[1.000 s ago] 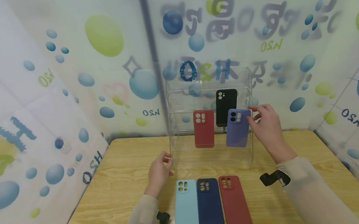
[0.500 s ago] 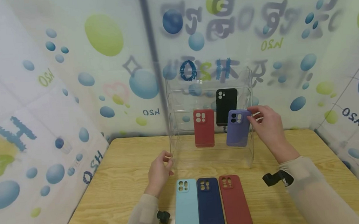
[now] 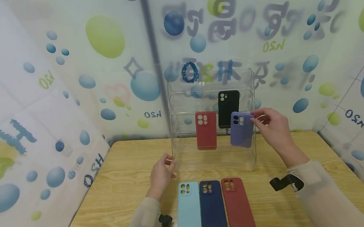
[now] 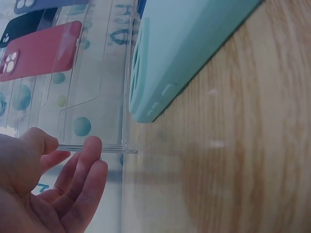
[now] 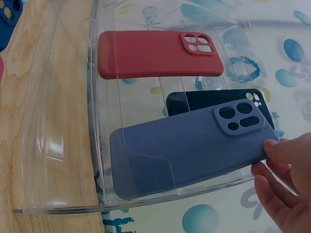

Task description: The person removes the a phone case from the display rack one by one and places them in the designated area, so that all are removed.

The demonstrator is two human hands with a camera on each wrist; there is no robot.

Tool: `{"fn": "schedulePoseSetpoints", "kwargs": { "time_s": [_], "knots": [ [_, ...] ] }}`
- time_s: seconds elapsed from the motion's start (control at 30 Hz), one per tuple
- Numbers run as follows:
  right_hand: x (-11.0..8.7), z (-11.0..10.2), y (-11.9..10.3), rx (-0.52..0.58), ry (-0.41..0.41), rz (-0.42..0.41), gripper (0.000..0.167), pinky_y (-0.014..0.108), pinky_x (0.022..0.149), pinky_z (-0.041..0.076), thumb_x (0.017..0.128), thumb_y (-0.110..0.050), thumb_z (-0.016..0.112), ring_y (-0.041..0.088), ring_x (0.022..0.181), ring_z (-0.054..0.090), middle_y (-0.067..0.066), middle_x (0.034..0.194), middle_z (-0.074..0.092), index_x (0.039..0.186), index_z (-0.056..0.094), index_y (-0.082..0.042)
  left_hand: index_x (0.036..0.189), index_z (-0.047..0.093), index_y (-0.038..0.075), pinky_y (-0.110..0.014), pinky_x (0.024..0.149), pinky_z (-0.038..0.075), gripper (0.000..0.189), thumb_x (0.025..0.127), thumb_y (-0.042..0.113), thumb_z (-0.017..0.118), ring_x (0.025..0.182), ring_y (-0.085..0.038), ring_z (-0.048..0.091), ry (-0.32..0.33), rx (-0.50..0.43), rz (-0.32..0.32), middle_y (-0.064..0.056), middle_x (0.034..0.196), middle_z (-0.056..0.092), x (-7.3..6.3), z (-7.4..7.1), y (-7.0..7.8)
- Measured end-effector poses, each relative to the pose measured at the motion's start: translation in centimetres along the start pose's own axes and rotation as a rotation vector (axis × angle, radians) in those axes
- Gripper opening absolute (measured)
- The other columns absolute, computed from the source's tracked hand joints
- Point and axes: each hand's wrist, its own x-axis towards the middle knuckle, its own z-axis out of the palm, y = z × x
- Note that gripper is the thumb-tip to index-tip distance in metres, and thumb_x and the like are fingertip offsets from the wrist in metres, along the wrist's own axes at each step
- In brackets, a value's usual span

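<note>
Starting at the far left, the left hand (image 3: pixel 161 172) was at the near left side of a clear stand (image 3: pixel 216 159), its grip pinching the edge of the side panel. Just right of that, lying flat on the wooden table (image 3: pixel 134 160), was a light blue case (image 3: pixel 188 212), camera cutouts at the end nearer the stand, long axis running away from the person. Next came an upright red case (image 3: pixel 206 133) in the stand, cutouts up, and below it on the table a navy case (image 3: pixel 213 210) beside the light blue one. Moving right, a black case (image 3: pixel 227 106) stood one row further back, cutouts up, its lower right part covered from the head view. On the table below that was a flat red case (image 3: pixel 239 208), slightly skewed so its cutout end pointed a bit left.

Then the purple case (image 3: pixel 242 132): it was at the right side of the stand, lower end behind the clear front lip. Back facing the person, camera end up, long axis close to vertical but with the top leaning right. Furthest right, the right hand (image 3: pixel 274 126) had it, grip pinching the upper right corner, thumb (image 5: pixel 281 149) on the back face.
</note>
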Motion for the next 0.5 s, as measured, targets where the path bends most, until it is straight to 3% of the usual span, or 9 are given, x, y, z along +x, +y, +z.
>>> {"fn": "schedulePoseSetpoints", "kwargs": {
  "time_s": [0.23,0.4,0.5],
  "knots": [
    [-0.2,-0.6,-0.9,0.025,0.056,-0.031,0.022,0.003,0.075,0.043,0.093,-0.007,0.076,0.026,0.087,0.073,0.014,0.109,0.074,0.114,0.072,-0.003,0.117,0.064,0.017,-0.029,0.048,0.042,0.015,0.102,0.017,0.062,0.054,-0.011,0.065,-0.001,-0.002,0.0,-0.008,0.107,0.072,0.0,0.0,0.0],
    [-0.2,-1.3,-1.8,0.064,0.129,-0.034,0.021,0.005,0.077,0.045,0.093,-0.009,0.076,-0.007,0.085,0.064,0.012,0.109,0.075,0.113,0.074,-0.004,0.115,0.064,0.019,-0.029,0.048,0.042,0.013,0.102,0.017,0.062,0.055,-0.013,0.067,0.002,-0.003,0.004,-0.007,0.106,0.072,0.0,0.1,0.0],
    [-0.5,-1.9,-2.2,0.117,0.151,-0.014,0.021,0.005,0.078,0.045,0.094,-0.01,0.076,-0.017,0.086,0.058,0.011,0.109,0.074,0.114,0.074,-0.004,0.114,0.063,0.019,-0.029,0.048,0.042,0.013,0.101,0.017,0.063,0.055,-0.015,0.068,0.004,-0.002,0.007,-0.007,0.105,0.072,0.0,0.0,0.0]
  ]
}}
